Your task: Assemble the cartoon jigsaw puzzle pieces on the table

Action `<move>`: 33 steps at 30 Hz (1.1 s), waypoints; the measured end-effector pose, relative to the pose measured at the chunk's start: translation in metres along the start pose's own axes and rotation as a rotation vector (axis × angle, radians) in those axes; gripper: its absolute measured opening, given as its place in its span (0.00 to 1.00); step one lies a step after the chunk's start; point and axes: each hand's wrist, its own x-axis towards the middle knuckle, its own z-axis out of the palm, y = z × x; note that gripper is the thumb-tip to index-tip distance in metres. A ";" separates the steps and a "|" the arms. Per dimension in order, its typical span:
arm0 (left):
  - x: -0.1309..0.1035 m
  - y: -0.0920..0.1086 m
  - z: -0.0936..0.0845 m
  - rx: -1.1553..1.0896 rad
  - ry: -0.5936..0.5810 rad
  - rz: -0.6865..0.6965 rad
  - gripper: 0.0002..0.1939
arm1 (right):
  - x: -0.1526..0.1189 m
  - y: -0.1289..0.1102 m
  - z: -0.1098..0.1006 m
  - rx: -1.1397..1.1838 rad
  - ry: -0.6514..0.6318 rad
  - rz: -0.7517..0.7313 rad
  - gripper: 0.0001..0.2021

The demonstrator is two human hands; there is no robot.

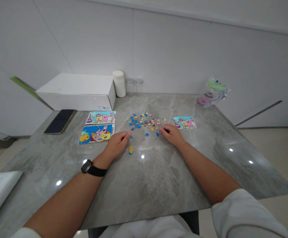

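The puzzle pieces (pixel 144 121) lie heaped on the counter (pixel 156 178). Just in front of them the hands are apart, left hand (pixel 119 142) left of the heap, right hand (pixel 171 133) right; whether either grips a piece I cannot tell.

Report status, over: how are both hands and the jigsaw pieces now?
Left hand: near loose jigsaw pieces, hold unclear. Right hand: fingertips beside a blue piece, hold unclear. Pieces mostly scattered beyond the hands. Nothing seen in the way.
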 end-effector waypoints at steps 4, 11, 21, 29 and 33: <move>0.001 -0.001 -0.002 -0.007 0.032 -0.020 0.24 | 0.001 0.003 0.001 -0.032 0.027 0.042 0.15; 0.001 -0.004 0.000 -0.055 0.136 0.007 0.17 | 0.003 0.009 0.004 -0.022 0.053 0.055 0.11; 0.003 -0.010 0.005 -0.200 0.194 0.063 0.17 | 0.001 0.013 0.007 0.014 0.051 0.086 0.12; 0.002 -0.007 0.001 -0.177 0.146 0.042 0.18 | 0.004 0.016 0.012 0.039 0.065 0.130 0.12; 0.001 -0.002 -0.001 -0.157 0.140 0.008 0.17 | 0.007 0.016 0.012 0.053 0.078 0.148 0.13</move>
